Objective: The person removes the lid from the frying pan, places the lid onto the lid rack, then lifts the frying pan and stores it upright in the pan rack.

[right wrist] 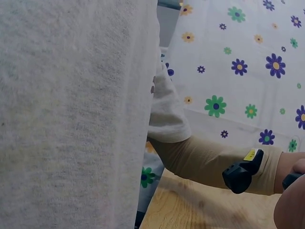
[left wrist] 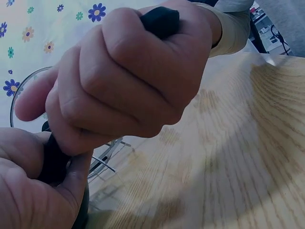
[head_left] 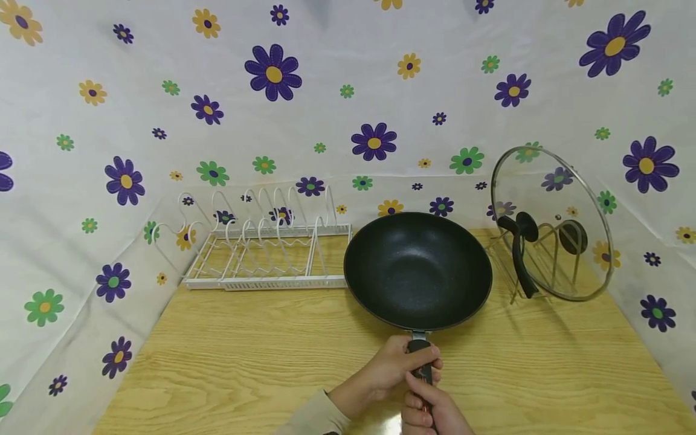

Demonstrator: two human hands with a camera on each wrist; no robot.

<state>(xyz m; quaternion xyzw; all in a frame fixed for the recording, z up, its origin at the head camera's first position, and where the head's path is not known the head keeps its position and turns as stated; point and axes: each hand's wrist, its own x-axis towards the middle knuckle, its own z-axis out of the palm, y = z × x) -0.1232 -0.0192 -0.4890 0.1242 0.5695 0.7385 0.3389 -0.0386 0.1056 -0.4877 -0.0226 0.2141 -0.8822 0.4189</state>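
Observation:
A black wok (head_left: pixel 418 272) is in the middle of the head view, its dark inside turned toward me. My left hand (head_left: pixel 394 365) grips the handle (head_left: pixel 420 344) close to the wok. Just behind it, my right hand (head_left: pixel 435 411) wraps around the rear part of the same handle, thumb along the top. In the left wrist view, the right hand (left wrist: pixel 124 76) has its fingers curled, and the handle's end (left wrist: pixel 162 21) pokes out. Part of the left hand (left wrist: pixel 28 176) shows at lower left. The right wrist view catches only an edge of the right hand (right wrist: pixel 291 207).
A white wire rack (head_left: pixel 277 281) stands at the back left of the wooden table (head_left: pixel 244 356). At the back right, a glass lid (head_left: pixel 544 223) with a black handle stands tilted in a small wire stand (head_left: pixel 513 296). Flower-patterned cloth (head_left: pixel 337 115) hangs behind and at both sides.

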